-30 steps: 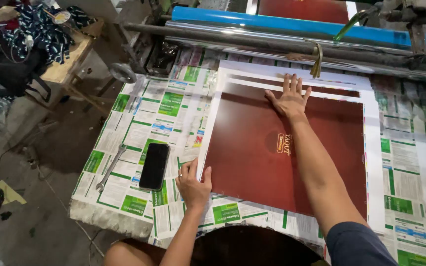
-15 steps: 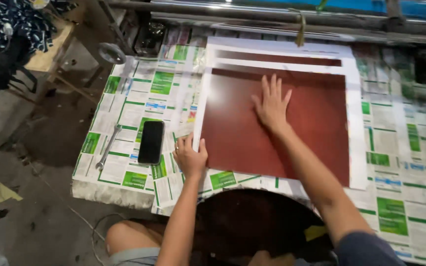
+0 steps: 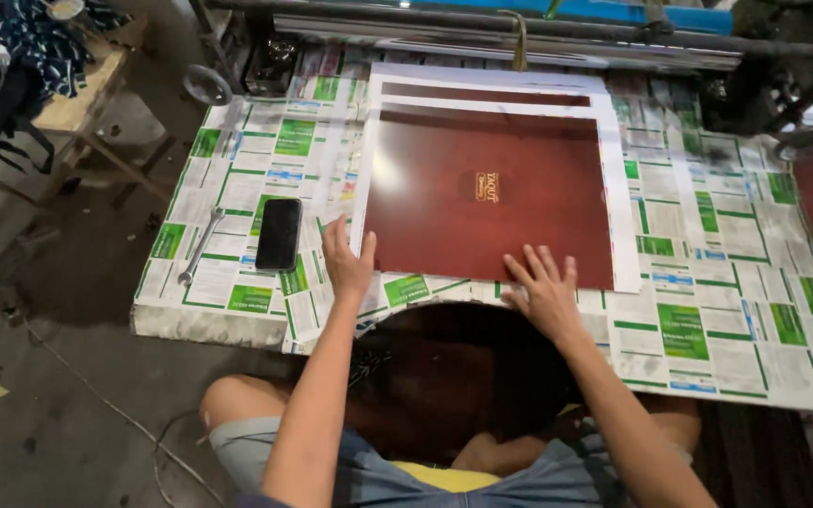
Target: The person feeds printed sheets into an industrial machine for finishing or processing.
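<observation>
On counter [image 3: 726, 310], red sheet [image 3: 491, 202]: left hand [image 3: 345, 259] flat on its near-left corner, right hand [image 3: 543, 292] spread on near edge. Phone [image 3: 278, 233] just left of sheet.

We note open newspaper right of the dark red sheet [image 3: 486, 193]. Left of it lie a phone [image 3: 278, 233] and a wrench [image 3: 198, 249]; behind it, seemingly, a machine roller [image 3: 482, 28].

Both hands [image 3: 345, 263] press the dark red sheet's [image 3: 491, 202] near edge.
</observation>
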